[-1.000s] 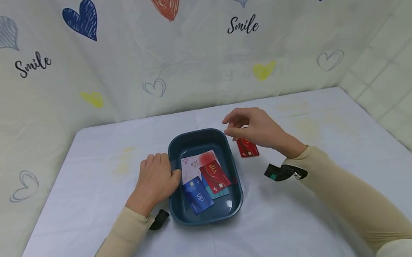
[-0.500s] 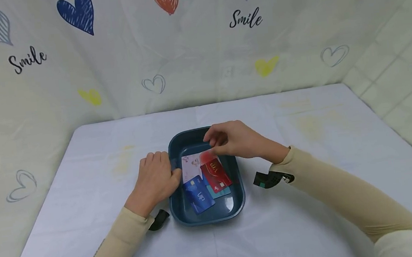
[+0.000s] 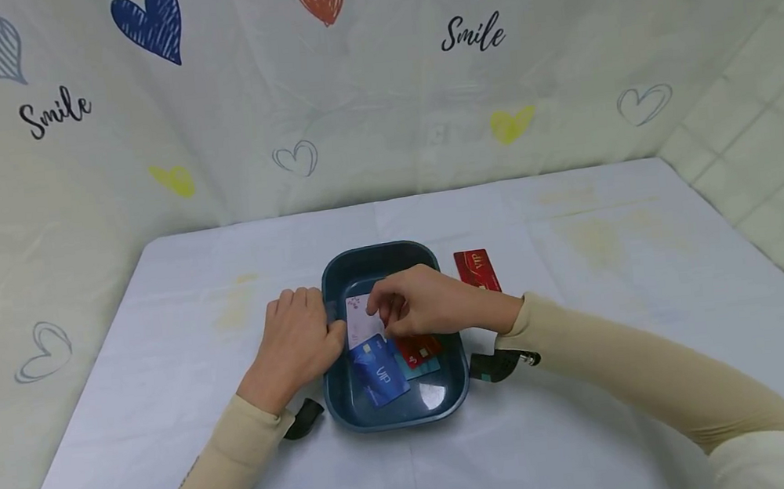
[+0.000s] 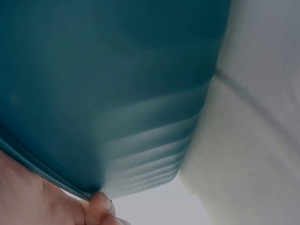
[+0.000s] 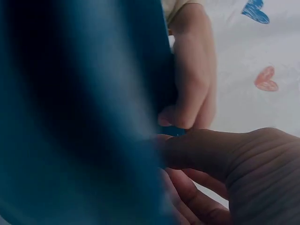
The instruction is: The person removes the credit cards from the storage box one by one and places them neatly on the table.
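A dark blue plastic bin (image 3: 340, 407) stands on the table with several cards lying in it. My left hand (image 3: 296, 340) grips its left rim, thumb over the edge; the left wrist view shows fingertips (image 4: 100, 204) under that rim. My right hand (image 3: 419, 301) reaches over the right side, its thumb and bent fingers low over the cards with a gap between them. Beneath it are a red VIP card (image 3: 418, 354), partly covered, and a pale pink card (image 3: 362, 318). Nearer the front lie a blue VIP card (image 3: 380, 373) and a light blue card (image 3: 427, 368).
Another red VIP card (image 3: 475, 268) lies on the white-covered table (image 3: 358, 484) right of the bin, behind the right wrist. Black wrist devices (image 3: 494, 365) sit under both wrists. A heart-printed cloth (image 3: 377, 88) hangs behind the table.
My right hand has moved left and toward me, from above the red card on the table to over the cards in the bin. My left hand has stayed on the rim.
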`<action>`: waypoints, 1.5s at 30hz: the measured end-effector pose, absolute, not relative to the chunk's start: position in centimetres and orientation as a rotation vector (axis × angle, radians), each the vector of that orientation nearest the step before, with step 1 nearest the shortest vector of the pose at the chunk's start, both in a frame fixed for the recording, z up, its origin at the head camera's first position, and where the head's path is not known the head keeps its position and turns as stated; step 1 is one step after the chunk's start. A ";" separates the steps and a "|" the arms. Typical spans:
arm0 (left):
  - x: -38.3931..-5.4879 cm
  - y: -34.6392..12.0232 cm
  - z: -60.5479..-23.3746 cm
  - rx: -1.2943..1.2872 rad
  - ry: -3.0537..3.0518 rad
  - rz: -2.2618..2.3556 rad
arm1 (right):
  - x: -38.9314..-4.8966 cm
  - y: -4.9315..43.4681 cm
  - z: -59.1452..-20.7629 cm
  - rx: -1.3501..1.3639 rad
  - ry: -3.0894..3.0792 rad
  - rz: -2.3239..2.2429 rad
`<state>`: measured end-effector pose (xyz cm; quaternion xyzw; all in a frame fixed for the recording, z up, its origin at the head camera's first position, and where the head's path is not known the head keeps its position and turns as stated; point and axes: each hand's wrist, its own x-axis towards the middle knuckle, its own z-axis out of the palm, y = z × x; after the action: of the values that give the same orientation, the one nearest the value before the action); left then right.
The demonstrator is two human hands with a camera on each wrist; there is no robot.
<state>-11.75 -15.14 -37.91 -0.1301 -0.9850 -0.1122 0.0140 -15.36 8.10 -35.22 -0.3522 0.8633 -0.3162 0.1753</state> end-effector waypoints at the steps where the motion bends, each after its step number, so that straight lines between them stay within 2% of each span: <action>1: -11.7 -15.2 -38.0 -0.404 -3.066 -0.352 | -15.3 8.0 -35.4 -0.999 2.439 -0.888; 26: -11.8 -15.3 -38.1 -0.413 -3.043 -0.406 | -16.2 6.6 -36.2 -1.190 2.329 -0.674; 45: -11.7 -15.1 -38.2 -0.411 -3.036 -0.398 | -15.9 5.8 -36.9 -1.170 2.347 -0.542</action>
<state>-11.71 -15.08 -38.17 -0.1329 -0.9824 -0.1287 0.0262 -15.88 5.84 -36.87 -0.4253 0.8531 -0.1969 0.2296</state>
